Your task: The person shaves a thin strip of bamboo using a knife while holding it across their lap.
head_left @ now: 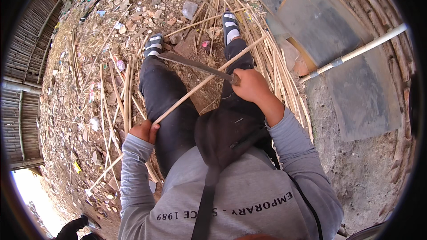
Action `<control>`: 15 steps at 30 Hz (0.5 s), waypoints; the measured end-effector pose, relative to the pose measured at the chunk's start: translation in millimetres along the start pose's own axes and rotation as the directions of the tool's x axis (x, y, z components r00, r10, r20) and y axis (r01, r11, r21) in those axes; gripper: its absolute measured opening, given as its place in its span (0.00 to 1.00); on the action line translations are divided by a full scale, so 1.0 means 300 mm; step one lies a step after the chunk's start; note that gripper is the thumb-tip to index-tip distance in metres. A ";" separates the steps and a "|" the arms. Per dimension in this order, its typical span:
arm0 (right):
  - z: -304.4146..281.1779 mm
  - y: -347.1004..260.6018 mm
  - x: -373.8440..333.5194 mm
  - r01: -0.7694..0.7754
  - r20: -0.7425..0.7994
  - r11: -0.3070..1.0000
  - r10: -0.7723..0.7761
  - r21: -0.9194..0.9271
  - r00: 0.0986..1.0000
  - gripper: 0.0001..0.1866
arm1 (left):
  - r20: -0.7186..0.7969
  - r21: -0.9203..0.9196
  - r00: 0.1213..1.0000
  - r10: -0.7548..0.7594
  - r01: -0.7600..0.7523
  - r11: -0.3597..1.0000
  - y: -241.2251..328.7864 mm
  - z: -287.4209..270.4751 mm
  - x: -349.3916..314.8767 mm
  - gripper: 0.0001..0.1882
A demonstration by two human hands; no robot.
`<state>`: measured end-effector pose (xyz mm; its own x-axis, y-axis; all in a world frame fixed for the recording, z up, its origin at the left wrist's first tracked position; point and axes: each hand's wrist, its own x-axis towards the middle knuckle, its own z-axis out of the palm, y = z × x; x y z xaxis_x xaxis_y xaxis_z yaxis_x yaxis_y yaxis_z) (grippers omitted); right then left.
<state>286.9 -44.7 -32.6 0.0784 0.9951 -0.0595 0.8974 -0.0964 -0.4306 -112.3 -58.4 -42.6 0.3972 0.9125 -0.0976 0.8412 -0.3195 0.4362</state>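
Note:
My left hand (144,131) is closed round a long, pale bamboo strip (191,92) near my left thigh. The strip slants across my lap, its far end up to the right and its near end down past my left forearm. In my right hand (252,86) is the handle of a machete, gripped above my right thigh. The dark machete blade (191,64) points left toward my left foot and crosses the bamboo strip; whether they touch I cannot tell.
Many split bamboo strips (278,71) lie along my right leg, with others (129,91) at my left. Rubble and litter (89,115) cover the ground. Dark flat sheets (364,93) and a pale pole (356,53) are at the right. A bamboo wall (26,53) stands at the left.

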 end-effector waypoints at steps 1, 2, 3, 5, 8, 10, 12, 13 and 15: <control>-0.003 0.024 0.003 -0.013 -0.022 0.999 0.014 0.040 1.000 0.10 | 0.006 0.001 1.000 0.003 -0.003 1.000 0.000 0.005 0.004 0.21; -0.010 0.066 0.017 -0.025 -0.046 0.996 0.029 0.082 0.999 0.10 | -0.013 -0.010 1.000 0.007 -0.007 1.000 0.001 0.008 0.011 0.21; 0.011 0.128 0.045 -0.040 -0.121 0.993 0.054 0.114 0.991 0.10 | -0.032 -0.021 0.999 0.010 -0.011 1.000 0.002 0.008 0.013 0.21; 0.008 0.198 0.092 -0.129 -0.181 0.967 0.171 0.221 0.969 0.12 | -0.016 -0.007 1.000 0.011 -0.011 1.000 0.006 -0.001 0.015 0.21; -0.017 0.149 0.086 -0.121 -0.169 0.975 0.153 0.188 0.974 0.12 | -0.001 0.009 1.000 0.012 -0.012 1.000 0.001 -0.005 0.009 0.21; -0.003 0.068 0.053 -0.077 -0.093 0.988 0.090 0.131 0.992 0.11 | 0.002 0.007 1.000 0.019 -0.019 1.000 -0.003 0.002 0.007 0.21; 0.032 0.029 0.023 0.021 -0.019 0.998 -0.020 0.052 1.000 0.11 | -0.004 -0.017 0.999 0.032 -0.032 0.999 -0.009 0.005 0.007 0.21; 0.027 0.045 0.028 0.048 -0.027 0.999 -0.047 0.012 0.999 0.10 | 0.000 -0.018 0.999 0.033 -0.033 0.999 -0.003 0.004 0.011 0.21; 0.060 0.146 0.060 -0.017 -0.095 0.982 0.036 0.187 0.995 0.10 | -0.014 -0.004 1.000 0.004 -0.004 1.000 0.016 -0.017 0.012 0.21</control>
<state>319.8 -31.3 -68.8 0.1513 0.9884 0.0114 0.7988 -0.1155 -0.5904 -108.8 -55.2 -36.3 0.3954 0.9147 -0.0836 0.8381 -0.3221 0.4403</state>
